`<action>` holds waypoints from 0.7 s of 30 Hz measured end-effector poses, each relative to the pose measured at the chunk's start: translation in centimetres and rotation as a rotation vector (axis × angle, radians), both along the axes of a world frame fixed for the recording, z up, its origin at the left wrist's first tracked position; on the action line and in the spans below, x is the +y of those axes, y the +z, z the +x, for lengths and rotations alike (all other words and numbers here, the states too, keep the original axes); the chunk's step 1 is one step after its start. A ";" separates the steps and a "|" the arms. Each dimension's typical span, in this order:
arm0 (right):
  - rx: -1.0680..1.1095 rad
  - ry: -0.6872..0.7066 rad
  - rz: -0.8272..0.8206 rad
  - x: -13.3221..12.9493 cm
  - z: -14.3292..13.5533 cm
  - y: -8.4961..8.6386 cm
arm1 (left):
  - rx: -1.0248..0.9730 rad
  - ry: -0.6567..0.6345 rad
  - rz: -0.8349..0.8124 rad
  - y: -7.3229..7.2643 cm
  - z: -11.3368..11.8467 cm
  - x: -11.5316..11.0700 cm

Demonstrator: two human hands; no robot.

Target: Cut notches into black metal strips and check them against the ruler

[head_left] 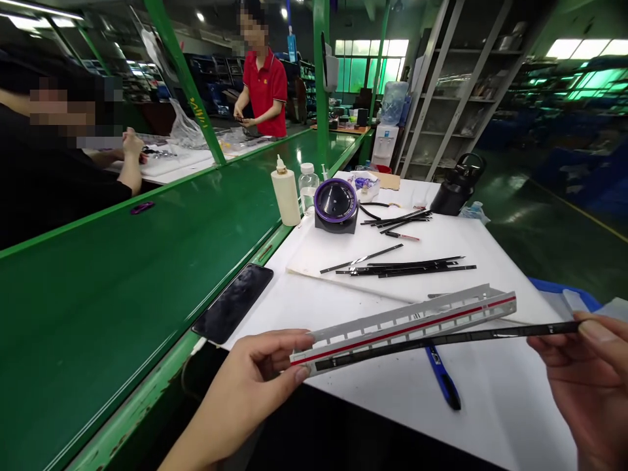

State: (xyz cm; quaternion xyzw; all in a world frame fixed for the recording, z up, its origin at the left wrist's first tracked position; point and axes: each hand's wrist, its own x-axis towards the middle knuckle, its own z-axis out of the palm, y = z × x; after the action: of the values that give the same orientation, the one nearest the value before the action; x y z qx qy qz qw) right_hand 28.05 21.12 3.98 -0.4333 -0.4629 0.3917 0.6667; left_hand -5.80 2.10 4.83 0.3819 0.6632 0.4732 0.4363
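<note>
A long grey slotted frame (407, 325) with a red line along its side is tilted up to the right above the white table. Its left end is pinched between the thumb and fingers of my left hand (260, 379). A thin black strip (456, 338) lies against the lower face of the frame at the left and stands away from it at the right. The strip's right end is between the thumb and finger of my right hand (589, 366). Underneath, a blue and black pen-like tool (443, 377) lies on the table.
Several black strips (412, 267) lie on a white foam sheet (314, 252). Behind are a purple-rimmed round device (336, 200), a cream bottle (285, 196) and a black flask (454, 186). A phone (233, 302) rests beside the green conveyor (161, 275). Two people work beyond it.
</note>
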 end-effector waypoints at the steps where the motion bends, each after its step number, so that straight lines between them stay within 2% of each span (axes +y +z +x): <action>1: 0.019 -0.013 -0.017 -0.1 -0.3 0.3 | -0.017 -0.007 0.009 0.0 0.1 0.0; 5: 0.074 -0.065 -0.040 -1.4 -2.0 1.6 | -0.060 -0.024 0.032 0.0 0.4 0.1; 8: 0.091 -0.055 -0.045 -2.5 -3.0 2.3 | -0.089 0.000 0.031 -0.1 0.5 0.2; 14: 0.132 -0.042 -0.069 -3.1 -3.6 2.3 | -0.101 0.048 0.008 -0.4 0.8 0.7; 21: 0.095 0.032 -0.060 -3.1 -3.5 2.3 | -0.115 0.040 0.022 -0.5 1.1 0.9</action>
State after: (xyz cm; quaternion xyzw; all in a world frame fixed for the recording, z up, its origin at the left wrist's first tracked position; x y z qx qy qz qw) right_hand 24.53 17.98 6.27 -0.4265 -0.4257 0.4359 0.6684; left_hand -4.66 3.02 4.37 0.3455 0.6393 0.5104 0.4598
